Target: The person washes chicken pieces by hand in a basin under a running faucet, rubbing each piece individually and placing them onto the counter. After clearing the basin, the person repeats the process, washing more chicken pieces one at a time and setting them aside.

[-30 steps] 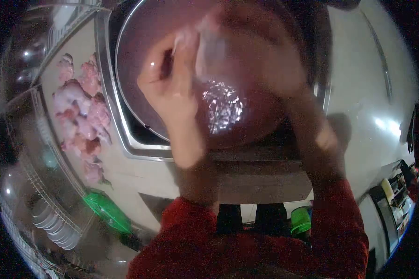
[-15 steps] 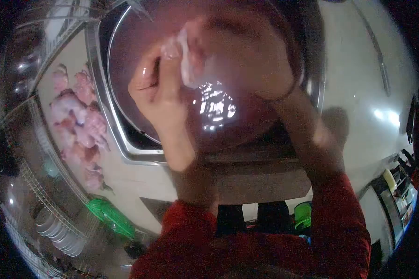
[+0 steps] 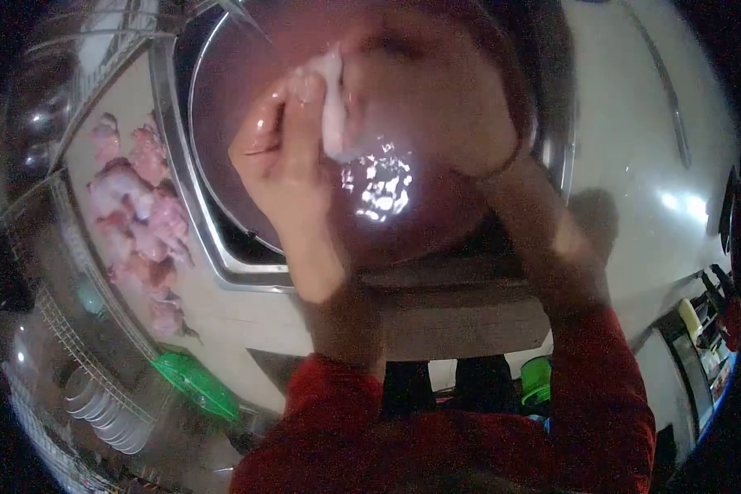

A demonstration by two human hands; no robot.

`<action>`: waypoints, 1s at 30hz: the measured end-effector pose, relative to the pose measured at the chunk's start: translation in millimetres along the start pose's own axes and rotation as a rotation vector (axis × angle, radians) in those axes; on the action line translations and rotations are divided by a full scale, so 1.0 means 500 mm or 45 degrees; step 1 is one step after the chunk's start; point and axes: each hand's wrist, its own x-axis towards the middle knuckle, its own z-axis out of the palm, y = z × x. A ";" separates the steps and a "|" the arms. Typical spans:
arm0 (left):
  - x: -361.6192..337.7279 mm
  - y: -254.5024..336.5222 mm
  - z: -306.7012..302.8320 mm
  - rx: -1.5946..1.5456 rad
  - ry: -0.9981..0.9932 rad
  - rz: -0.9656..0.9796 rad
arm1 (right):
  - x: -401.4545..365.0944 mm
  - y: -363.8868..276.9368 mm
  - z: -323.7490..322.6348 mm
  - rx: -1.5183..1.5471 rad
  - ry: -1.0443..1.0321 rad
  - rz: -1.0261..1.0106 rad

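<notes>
A pale, wet piece of raw meat [image 3: 333, 119] is between my two hands, above a large round basin [image 3: 199, 156] of cloudy pinkish water. My left hand [image 3: 284, 136] grips its left side, with the thumb laid along the top and the fingers curled. From the right, my right hand [image 3: 440, 107] closes on the same piece. That hand is shadowed and partly blurred, so its fingertips are hard to make out. More raw meat pieces [image 3: 144, 214] lie in a heap on the counter, left of the basin.
The basin sits in a metal-rimmed sink [image 3: 222, 267]. A long thin metal tool [image 3: 679, 132] lies on the right counter [image 3: 634, 222]. At lower left are a green tray [image 3: 193, 385] and a rack with stacked bowls [image 3: 107, 416]. A green container [image 3: 537, 380] stands below the counter edge.
The meat has shifted slightly between my hands, and more of its pale strip shows upright. My left hand has moved slightly; the glints on the water have changed.
</notes>
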 end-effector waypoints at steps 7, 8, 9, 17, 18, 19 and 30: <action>0.008 -0.005 -0.023 -0.193 -0.015 0.017 | -0.002 0.015 0.024 0.335 -0.141 -0.030; 0.010 -0.012 -0.032 -0.183 -0.038 0.047 | -0.006 0.004 0.027 0.198 -0.111 0.024; 0.010 -0.009 -0.031 -0.181 -0.035 0.049 | -0.010 -0.006 0.029 0.201 -0.115 0.025; 0.012 0.004 -0.015 -0.299 0.066 0.017 | -0.024 -0.021 0.036 -0.192 0.169 -0.225; 0.011 0.002 -0.020 -0.294 0.073 0.022 | -0.021 -0.014 0.035 -0.187 0.160 -0.225; 0.011 -0.002 -0.028 -0.213 0.133 0.023 | -0.015 -0.002 0.030 -0.216 0.171 -0.257; 0.014 0.016 -0.046 -0.482 0.127 0.032 | -0.025 0.001 0.055 -0.639 -0.017 -0.653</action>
